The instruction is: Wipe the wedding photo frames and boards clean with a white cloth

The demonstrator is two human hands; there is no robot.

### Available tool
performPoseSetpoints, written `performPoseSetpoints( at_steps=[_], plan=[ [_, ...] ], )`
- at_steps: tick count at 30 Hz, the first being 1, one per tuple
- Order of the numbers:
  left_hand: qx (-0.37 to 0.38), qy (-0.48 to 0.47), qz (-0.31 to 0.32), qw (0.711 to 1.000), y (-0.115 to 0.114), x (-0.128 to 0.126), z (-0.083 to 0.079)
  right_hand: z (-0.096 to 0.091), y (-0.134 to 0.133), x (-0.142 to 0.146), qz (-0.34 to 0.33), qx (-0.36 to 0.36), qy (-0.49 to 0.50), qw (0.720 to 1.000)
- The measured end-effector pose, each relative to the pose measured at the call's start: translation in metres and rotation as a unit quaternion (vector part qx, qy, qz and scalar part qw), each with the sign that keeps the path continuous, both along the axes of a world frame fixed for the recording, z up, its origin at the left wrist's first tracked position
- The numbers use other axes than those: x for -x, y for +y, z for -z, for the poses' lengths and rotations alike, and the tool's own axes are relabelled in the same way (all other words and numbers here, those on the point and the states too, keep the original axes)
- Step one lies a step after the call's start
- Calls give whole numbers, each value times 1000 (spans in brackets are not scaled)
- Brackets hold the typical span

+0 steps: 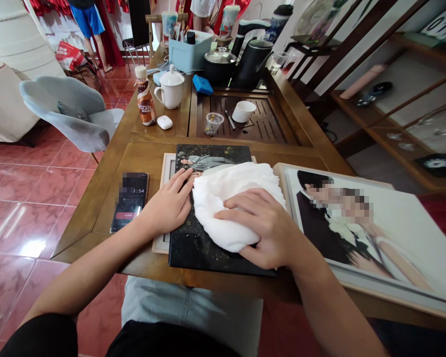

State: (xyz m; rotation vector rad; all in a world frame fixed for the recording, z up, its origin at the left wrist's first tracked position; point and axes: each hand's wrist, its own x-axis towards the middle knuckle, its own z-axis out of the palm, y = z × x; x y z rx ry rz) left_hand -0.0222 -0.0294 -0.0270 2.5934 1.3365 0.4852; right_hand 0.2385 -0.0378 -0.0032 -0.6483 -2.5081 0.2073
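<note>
A dark photo print (193, 243) lies flat on the wooden table (107, 178), on top of a pale frame (167, 168). A white cloth (226, 198) rests on the print. My right hand (263, 228) lies on the cloth, palm down, fingers pressed into it. At the print's left edge my left hand (169, 203) lies flat with fingers stretched out, touching print and frame.
A phone (130, 201) lies left of my left hand. A large framed portrait (371, 233) sits to the right. Farther back stand a tea tray (245, 121) with a cup, a white teapot (170, 89), a bottle (144, 99), kettles and a blue box. A grey chair (70, 114) stands left.
</note>
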Motion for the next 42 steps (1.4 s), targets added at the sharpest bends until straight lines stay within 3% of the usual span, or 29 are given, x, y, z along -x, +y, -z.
performPoseSetpoints(
  at_steps=[4, 8, 17, 28, 38, 42],
  plan=[
    [-3, -7, -3, 1000, 0, 0, 1, 0, 1, 1, 55, -22, -19, 998],
    [0, -5, -5, 1000, 0, 0, 1, 1, 1, 1, 65, -26, -22, 997],
    [1, 12, 4, 1000, 0, 0, -1, 1, 1, -1, 15, -18, -8, 1000],
    [1, 1, 10, 1000, 2, 0, 2, -1, -1, -3, -75, 40, 45, 995],
    [4, 9, -5, 1000, 0, -2, -1, -2, 3, -2, 68, -48, 1, 997],
    [8, 14, -3, 1000, -1, -2, -2, -2, 4, -1, 78, -60, -3, 995]
  ],
)
